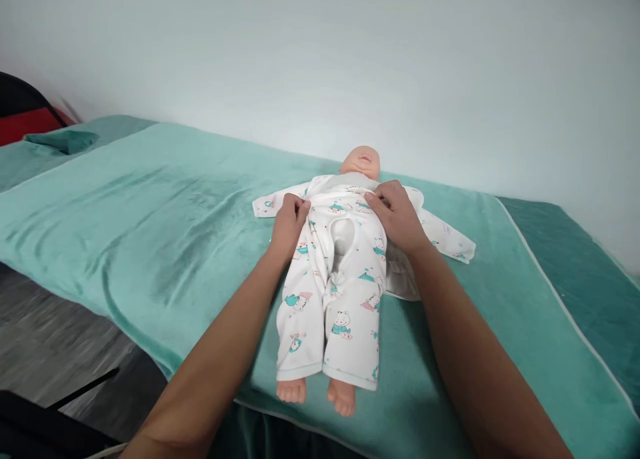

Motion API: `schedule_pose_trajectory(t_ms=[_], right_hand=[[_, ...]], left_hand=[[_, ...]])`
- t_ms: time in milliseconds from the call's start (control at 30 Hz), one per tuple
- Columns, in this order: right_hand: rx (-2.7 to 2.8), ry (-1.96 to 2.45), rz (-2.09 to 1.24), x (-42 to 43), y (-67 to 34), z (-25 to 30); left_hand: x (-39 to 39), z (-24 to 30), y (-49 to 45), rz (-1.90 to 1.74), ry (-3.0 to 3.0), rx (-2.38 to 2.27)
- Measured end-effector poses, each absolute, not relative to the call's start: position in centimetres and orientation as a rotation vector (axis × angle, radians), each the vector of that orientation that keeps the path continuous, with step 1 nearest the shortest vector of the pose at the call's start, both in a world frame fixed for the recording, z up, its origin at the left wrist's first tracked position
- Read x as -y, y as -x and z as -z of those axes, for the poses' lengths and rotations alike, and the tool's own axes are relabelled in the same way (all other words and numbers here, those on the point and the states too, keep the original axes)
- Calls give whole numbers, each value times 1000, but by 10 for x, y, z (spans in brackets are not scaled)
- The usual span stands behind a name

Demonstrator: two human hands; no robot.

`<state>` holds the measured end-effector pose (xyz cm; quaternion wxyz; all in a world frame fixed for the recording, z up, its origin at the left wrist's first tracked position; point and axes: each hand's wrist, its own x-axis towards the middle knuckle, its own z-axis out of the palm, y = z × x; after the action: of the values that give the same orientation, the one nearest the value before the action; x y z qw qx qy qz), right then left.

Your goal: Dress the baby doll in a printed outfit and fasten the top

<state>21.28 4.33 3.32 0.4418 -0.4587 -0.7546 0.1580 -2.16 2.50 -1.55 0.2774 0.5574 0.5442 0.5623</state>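
Observation:
A baby doll (364,160) lies on its back, head toward the wall and bare feet toward me. It wears white printed baby trousers (353,312) with an opening at the crotch, and a matching long-sleeved top (447,236) spread out at both sides. My left hand (290,222) pinches the trousers' waistband at the doll's left-of-picture side. On the other side, my right hand (397,212) grips the same waistband, its thumb on the front of the cloth. The fingertips of both hands are partly hidden by fabric.
Under the doll a green velvety cloth (165,212) covers the table, with darker green fabric (575,266) at the right end. Behind it rises a white wall (300,59). A black object (45,429) stands at lower left, and a red item (30,124) shows at far left.

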Motion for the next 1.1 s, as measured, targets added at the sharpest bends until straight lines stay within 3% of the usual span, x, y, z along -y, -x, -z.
schedule_pose_trajectory(t_ms=[233, 433, 600, 800, 967, 1100], right_hand=[[1751, 1252, -554, -47, -209, -32], [1729, 1184, -418, -50, -210, -25], [1832, 1041, -557, -55, -215, -27], [1997, 1142, -370, -63, -215, -39], [2011, 1295, -252, -65, -210, -46], [1952, 1268, -368, -64, -206, -43]], left_hand=[[-21, 13, 16, -1559, -1442, -1263], [-32, -11, 2, -1534, -1487, -1190], [-51, -39, 6, -1174, -1687, -1212], [-71, -62, 17, -775, -1858, -1138], [-84, -46, 14, -1066, -1859, -1219], [-95, -24, 12, -1216, -1782, -1313]])
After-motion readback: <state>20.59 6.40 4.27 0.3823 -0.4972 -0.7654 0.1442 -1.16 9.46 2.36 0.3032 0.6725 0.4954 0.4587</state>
